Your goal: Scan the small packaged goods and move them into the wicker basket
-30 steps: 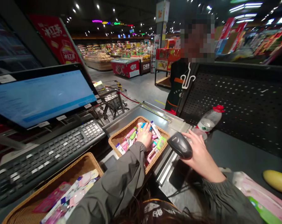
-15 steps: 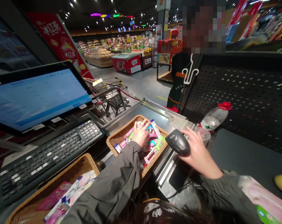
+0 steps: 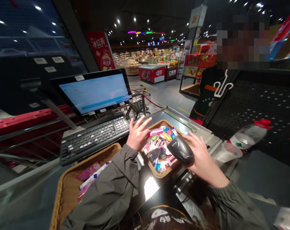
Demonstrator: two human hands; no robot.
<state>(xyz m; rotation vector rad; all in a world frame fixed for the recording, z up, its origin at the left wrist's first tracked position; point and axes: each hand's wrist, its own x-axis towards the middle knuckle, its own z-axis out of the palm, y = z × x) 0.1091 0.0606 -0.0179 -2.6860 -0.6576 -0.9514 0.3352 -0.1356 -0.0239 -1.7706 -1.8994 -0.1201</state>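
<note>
My left hand (image 3: 137, 136) hovers over the left rim of a wicker basket (image 3: 157, 174) full of small colourful packets. Its upper fingers are stretched out, and its thumb and lower fingers pinch a pink packet (image 3: 156, 132). My right hand (image 3: 203, 161) grips a black barcode scanner (image 3: 182, 150) over the basket's right side, head turned toward the packets. Both arms wear grey-green sleeves.
A second wicker basket (image 3: 94, 156) of packets sits nearer me at the left. Behind it are a black keyboard (image 3: 97, 135) and a lit monitor (image 3: 97, 91). A red-capped bottle (image 3: 247, 135) and a plastic cup (image 3: 227, 152) stand right. Another person (image 3: 207, 92) stands beyond the perforated panel (image 3: 267, 105).
My left hand has come up out of the basket toward the left with a pink packet. The scanner hand has moved left over the basket. My head has turned left.
</note>
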